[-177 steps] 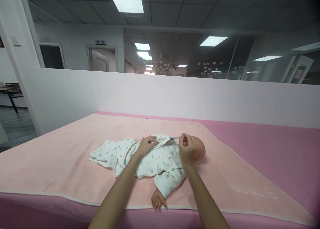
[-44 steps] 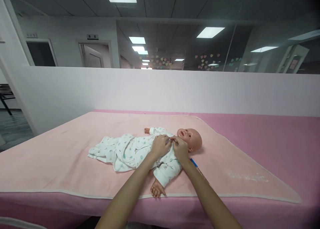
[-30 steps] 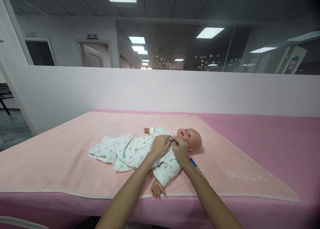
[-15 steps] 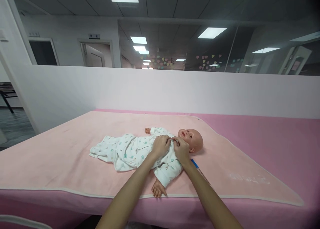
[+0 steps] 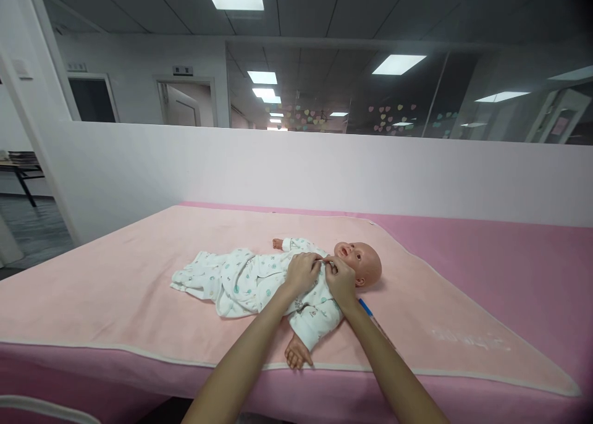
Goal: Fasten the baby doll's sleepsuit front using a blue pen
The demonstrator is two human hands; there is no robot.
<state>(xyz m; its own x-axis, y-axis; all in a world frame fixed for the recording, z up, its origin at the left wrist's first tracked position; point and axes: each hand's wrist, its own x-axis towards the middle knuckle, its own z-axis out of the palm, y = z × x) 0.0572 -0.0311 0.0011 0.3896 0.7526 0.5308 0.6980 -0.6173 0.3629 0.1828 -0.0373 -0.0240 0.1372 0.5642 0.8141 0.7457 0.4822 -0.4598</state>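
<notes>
A baby doll [image 5: 367, 262] lies on its back, head to the right, in a white baby outfit [image 5: 248, 282] with small green prints. Both my hands meet at the top of its chest, close below the chin. My left hand [image 5: 303, 271] is closed, its fingertips pinching the cloth near the neckline. Just right of it, my right hand [image 5: 340, 280] pinches the same area with curled fingers. Whatever fastening may lie between the fingertips is too small to make out. One doll hand [image 5: 298, 352] sticks out of its sleeve toward me.
A peach blanket [image 5: 125, 275] lies under the doll on a pink-covered surface [image 5: 532, 269]. A blue-capped pen-like stick [image 5: 365, 306] lies beside my right forearm. Behind stands a white low wall [image 5: 324, 170] with glass above. A table [image 5: 23, 170] is at far left.
The whole view has shifted slightly, so everything appears a little further right and lower. Both hands keep their pinch at the doll's neckline.
</notes>
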